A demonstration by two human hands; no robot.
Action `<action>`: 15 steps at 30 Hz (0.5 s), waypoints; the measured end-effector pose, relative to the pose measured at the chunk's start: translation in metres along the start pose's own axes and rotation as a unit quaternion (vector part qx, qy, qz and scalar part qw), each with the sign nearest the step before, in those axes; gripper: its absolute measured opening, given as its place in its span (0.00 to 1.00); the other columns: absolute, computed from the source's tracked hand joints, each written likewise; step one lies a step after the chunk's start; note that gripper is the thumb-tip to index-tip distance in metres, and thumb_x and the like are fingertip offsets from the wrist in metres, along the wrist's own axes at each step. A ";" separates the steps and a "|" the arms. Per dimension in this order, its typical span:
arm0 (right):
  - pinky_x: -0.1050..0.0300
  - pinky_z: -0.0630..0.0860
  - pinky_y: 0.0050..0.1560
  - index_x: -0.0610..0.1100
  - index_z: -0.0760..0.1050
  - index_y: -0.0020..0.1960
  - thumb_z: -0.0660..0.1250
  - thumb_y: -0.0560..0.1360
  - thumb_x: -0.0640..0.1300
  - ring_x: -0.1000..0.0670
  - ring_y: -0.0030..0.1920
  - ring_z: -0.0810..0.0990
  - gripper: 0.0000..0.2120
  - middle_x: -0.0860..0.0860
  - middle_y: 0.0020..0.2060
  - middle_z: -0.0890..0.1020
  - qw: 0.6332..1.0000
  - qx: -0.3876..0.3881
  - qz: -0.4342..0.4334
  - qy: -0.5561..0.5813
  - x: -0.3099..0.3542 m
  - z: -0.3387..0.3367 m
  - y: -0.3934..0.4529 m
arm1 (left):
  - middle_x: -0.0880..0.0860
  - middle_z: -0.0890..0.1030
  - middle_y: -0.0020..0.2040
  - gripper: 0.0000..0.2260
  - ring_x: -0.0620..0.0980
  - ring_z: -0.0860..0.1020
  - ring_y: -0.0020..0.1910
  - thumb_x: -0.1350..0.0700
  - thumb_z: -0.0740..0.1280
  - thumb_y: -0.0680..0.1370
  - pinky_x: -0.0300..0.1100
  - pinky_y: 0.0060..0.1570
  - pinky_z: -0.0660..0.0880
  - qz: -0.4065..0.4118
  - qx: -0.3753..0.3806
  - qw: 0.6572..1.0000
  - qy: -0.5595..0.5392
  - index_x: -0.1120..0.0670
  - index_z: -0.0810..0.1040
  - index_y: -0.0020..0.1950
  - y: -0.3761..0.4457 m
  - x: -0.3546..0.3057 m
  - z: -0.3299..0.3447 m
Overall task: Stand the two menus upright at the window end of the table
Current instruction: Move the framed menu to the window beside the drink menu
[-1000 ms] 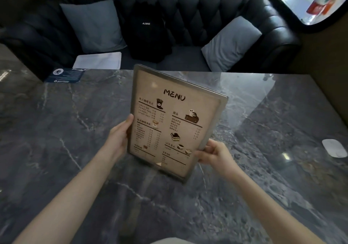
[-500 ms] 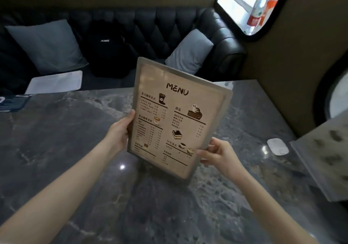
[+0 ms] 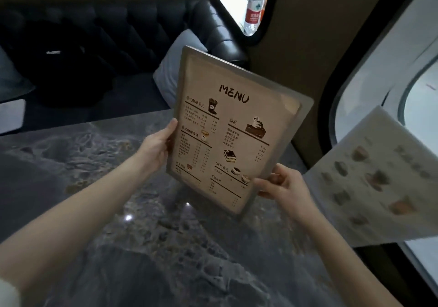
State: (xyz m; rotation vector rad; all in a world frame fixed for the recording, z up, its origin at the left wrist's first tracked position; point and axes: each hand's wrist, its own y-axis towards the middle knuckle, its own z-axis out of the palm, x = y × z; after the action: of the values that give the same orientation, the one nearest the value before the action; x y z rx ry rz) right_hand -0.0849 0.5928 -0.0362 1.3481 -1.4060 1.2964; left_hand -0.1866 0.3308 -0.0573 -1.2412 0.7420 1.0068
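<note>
the framed menu (image 3: 227, 131) is gripped by both hands, the left hand (image 3: 155, 147) closed on its side edge and the right hand (image 3: 283, 186) on its lower corner, and is held tilted above the marble surface (image 3: 142, 247), apparently to be stood beside the second menu (image 3: 374, 178) already upright at the window (image 3: 403, 74) end.

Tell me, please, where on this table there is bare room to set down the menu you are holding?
The marble table is bare left of the left hand, and toward you beneath both forearms. The held menu is gripped by the right hand too. The window side is crowded: a second menu already stands there.
</note>
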 end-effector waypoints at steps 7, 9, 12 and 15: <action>0.60 0.82 0.46 0.56 0.74 0.46 0.67 0.72 0.36 0.56 0.49 0.83 0.14 0.56 0.45 0.83 0.999 -0.054 -0.003 0.001 -0.016 -0.053 0.028 | 0.51 0.83 0.48 0.15 0.46 0.82 0.45 0.46 0.63 0.76 0.34 0.35 0.79 -0.003 0.031 0.999 0.014 0.56 0.80 0.51 0.061 -0.003 0.074; 0.61 0.82 0.48 0.57 0.74 0.45 0.67 0.72 0.37 0.58 0.48 0.82 0.14 0.57 0.45 0.82 0.997 -0.071 -0.002 -0.008 -0.021 -0.064 0.037 | 0.52 0.83 0.49 0.16 0.45 0.83 0.43 0.46 0.63 0.76 0.34 0.34 0.78 -0.006 0.041 0.999 0.012 0.58 0.79 0.53 0.080 -0.002 0.091; 0.62 0.81 0.49 0.58 0.74 0.45 0.67 0.72 0.37 0.61 0.47 0.81 0.14 0.59 0.45 0.81 0.996 -0.092 0.002 -0.012 -0.028 -0.079 0.051 | 0.51 0.82 0.51 0.20 0.45 0.82 0.46 0.46 0.63 0.76 0.33 0.36 0.78 -0.003 0.055 0.998 0.018 0.59 0.77 0.59 0.107 0.003 0.114; 0.60 0.80 0.53 0.53 0.74 0.48 0.67 0.73 0.36 0.58 0.49 0.81 0.12 0.57 0.48 0.81 0.993 -0.114 0.012 -0.005 -0.035 -0.088 0.065 | 0.51 0.82 0.51 0.18 0.45 0.81 0.48 0.46 0.62 0.77 0.32 0.38 0.78 0.006 0.073 0.997 0.026 0.57 0.78 0.57 0.134 0.007 0.129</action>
State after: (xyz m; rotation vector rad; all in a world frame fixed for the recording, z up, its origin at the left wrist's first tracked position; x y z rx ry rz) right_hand -0.1541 0.6800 -0.0642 1.1872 -1.5315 1.1076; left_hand -0.3148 0.4616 -0.0926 -1.1404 0.8488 0.9167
